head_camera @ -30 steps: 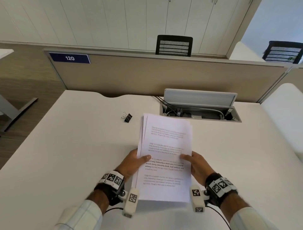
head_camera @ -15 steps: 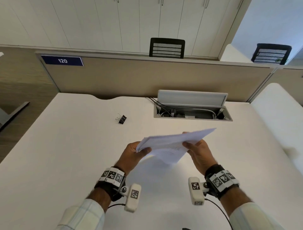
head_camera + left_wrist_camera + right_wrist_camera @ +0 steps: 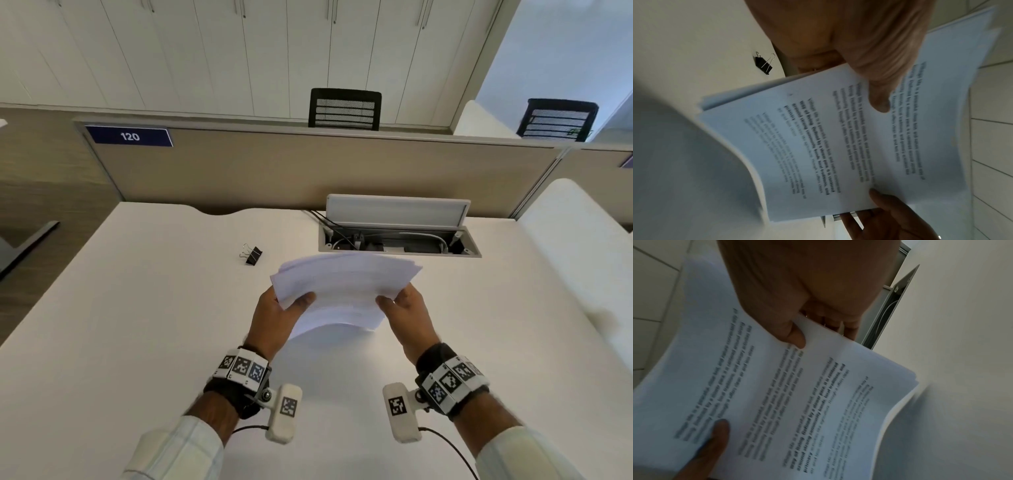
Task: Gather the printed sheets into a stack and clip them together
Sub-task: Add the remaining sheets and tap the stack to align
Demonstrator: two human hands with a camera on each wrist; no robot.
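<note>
A stack of printed sheets point(image 3: 346, 291) is held up off the white desk point(image 3: 137, 342), tilted, with its near end sagging. My left hand point(image 3: 277, 315) grips its left side, thumb on top point(image 3: 877, 97) and fingers underneath. On the other side my right hand point(image 3: 406, 315) grips it the same way, thumb on the printed page point(image 3: 795, 337). The sheets' edges point(image 3: 908, 376) are slightly fanned. A black binder clip point(image 3: 251, 255) with silver handles lies on the desk to the far left of the stack, also seen in the left wrist view point(image 3: 764, 64).
An open cable box point(image 3: 397, 236) with its lid up sits in the desk just behind the sheets. A beige partition point(image 3: 308, 168) with a "120" sign runs along the back edge. Another white desk point(image 3: 582, 240) adjoins on the right.
The stack lay flat on the desk under both hands a second ago. Both hands have lifted it and tilted it up off the surface.
</note>
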